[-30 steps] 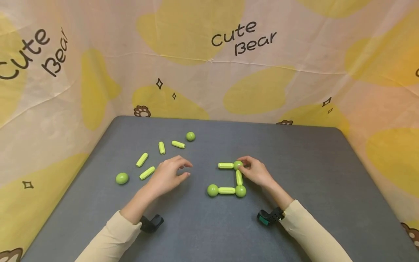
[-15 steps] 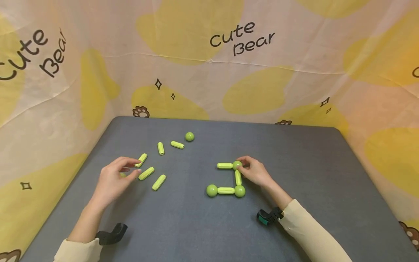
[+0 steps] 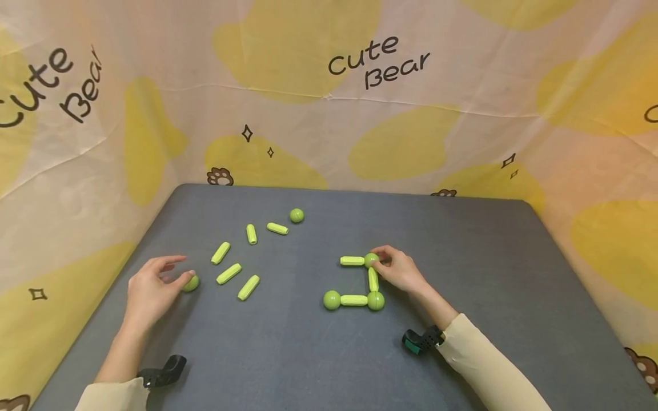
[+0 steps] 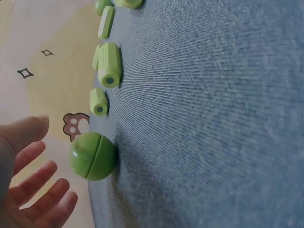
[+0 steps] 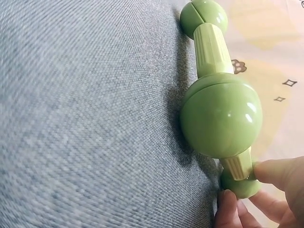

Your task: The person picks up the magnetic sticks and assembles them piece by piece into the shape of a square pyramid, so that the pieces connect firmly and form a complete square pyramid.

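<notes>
My left hand [image 3: 151, 291] is beside a loose green ball [image 3: 192, 283], its fingers spread. In the left wrist view, a gap shows between that hand and the ball [image 4: 93, 156]. To the right, my right hand [image 3: 402, 270] pinches the far corner ball [image 3: 370, 261] of a joined shape with thumb and fingers. That shape lies flat with three sides: a far rod [image 3: 352, 261], a side rod [image 3: 373, 279] and a near rod [image 3: 354, 300]. Green balls sit at the near corner [image 3: 376, 300] and the near rod's left end [image 3: 332, 300]. The far rod's left end bears no ball.
Several loose light-green rods lie left of the shape, among them a near rod [image 3: 249, 287] and a far one [image 3: 277, 228]. Another green ball [image 3: 296, 216] sits at the back. A printed cloth [image 3: 288, 114] borders the grey table [image 3: 288, 354] behind and at the sides.
My left hand has moved left, from the middle to the loose ball. A rod that it earlier hid now shows on the table. The right hand keeps its pinch on the corner ball.
</notes>
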Demonstrator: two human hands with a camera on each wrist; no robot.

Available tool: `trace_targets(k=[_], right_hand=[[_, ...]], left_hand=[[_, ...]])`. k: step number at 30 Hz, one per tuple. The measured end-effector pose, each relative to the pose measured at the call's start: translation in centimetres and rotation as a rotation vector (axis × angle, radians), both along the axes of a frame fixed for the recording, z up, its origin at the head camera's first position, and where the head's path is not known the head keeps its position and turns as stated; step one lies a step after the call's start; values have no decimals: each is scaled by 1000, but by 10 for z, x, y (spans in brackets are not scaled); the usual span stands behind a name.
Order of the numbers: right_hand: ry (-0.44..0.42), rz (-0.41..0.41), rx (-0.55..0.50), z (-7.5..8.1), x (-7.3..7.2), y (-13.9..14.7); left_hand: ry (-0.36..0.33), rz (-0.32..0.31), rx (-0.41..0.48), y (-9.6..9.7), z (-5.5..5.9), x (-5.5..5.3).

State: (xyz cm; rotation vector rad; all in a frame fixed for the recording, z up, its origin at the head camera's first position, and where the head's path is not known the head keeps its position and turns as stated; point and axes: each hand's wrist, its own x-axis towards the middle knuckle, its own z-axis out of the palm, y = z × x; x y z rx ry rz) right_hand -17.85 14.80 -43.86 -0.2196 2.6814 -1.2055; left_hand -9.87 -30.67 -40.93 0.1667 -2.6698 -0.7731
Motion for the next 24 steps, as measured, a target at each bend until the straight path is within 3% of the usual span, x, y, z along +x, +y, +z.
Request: trace_targets(k=[7,10,17,24], right_hand=[[-4,-10,1,0,1,-1],[4,-4,6,0,1,0],[-13,-5,-7,1,1,0],[3,-4,0,1,0,0]], left_hand=[[-140,-4,-4,-4,-7,0],[-169,-13,-17,-4,-10,0],[-190,-19,-19,-6,-14,1],[-157,-18,-15,2,-8,0]])
